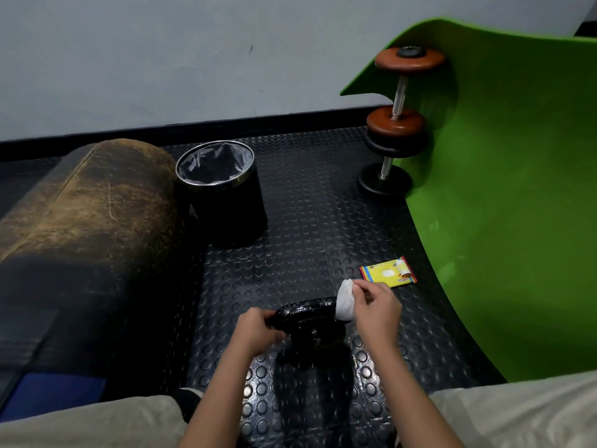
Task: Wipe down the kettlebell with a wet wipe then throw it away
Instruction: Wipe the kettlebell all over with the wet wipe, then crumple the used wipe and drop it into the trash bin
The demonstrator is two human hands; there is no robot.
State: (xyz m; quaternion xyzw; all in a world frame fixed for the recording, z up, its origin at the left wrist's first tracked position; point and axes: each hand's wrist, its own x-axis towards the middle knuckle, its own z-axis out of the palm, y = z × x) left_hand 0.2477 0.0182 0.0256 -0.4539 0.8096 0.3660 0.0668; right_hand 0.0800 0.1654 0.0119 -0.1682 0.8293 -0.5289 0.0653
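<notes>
A glossy black kettlebell stands on the studded black floor between my knees. My left hand grips the left end of its handle. My right hand pinches a white wet wipe and presses it against the handle's right end. A yellow wet-wipe packet lies on the floor just beyond my right hand. A black bin with a clear liner stands open farther back, to the left.
A worn brown and black padded roll lies along the left. Two dumbbells stand stacked at the back right, against a curled-up green mat. A grey wall closes the back.
</notes>
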